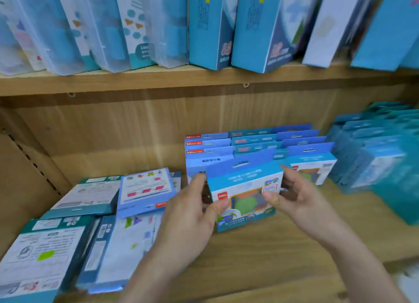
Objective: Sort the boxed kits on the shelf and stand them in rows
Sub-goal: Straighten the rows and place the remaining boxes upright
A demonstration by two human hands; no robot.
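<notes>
A blue boxed kit (244, 187) with a hang tab and a window front stands upright on the wooden lower shelf (260, 253). My left hand (192, 214) grips its left side, thumb on the front. My right hand (292, 196) pinches its right side, thumb on the front. Right behind it stand rows of upright blue kits (254, 142), three rows side by side. Several kits lie flat in loose piles (95, 216) on the left of the shelf, their backs facing up.
Another block of upright blue kits (374, 151) fills the shelf's right end. The upper shelf (158, 80) carries tall blue boxes and clear plastic cases leaning together. The cabinet's side wall (25, 166) closes the left.
</notes>
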